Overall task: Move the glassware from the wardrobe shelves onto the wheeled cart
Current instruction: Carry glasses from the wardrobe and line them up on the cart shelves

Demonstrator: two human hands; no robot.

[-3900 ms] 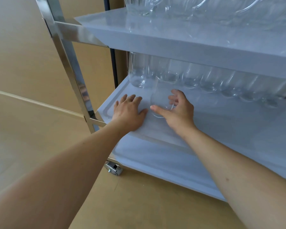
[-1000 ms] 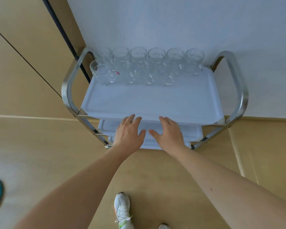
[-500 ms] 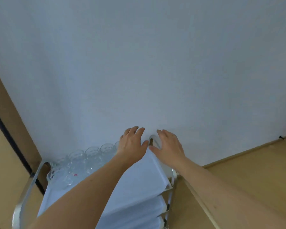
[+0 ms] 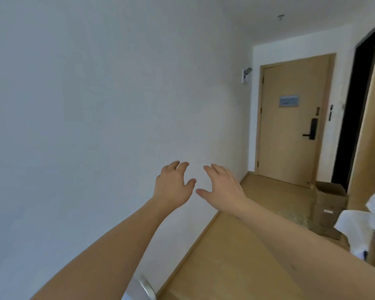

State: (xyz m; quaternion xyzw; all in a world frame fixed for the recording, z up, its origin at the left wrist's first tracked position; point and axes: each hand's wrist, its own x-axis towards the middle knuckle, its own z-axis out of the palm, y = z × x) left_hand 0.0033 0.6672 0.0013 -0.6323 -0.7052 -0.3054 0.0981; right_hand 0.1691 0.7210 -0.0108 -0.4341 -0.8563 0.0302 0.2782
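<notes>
From the head camera I see the left hand (image 4: 172, 186) and the right hand (image 4: 222, 188) raised side by side in front of a white wall (image 4: 95, 105), fingers apart and loosely bent, holding nothing. Of the wheeled cart (image 4: 144, 287) only a metal corner shows at the bottom edge; I see no glassware. A wooden door (image 4: 290, 126) and a cardboard box (image 4: 329, 204) stand farther on the right.

Both hands hung in open air w/ nothing betw. them, white wall (image 4: 85, 126) close on the left, cardboard box (image 4: 329, 204) and white cloth (image 4: 364, 219) crowding the right, bare floor (image 4: 236, 256) lane running fwd to the shut door (image 4: 290, 126).
</notes>
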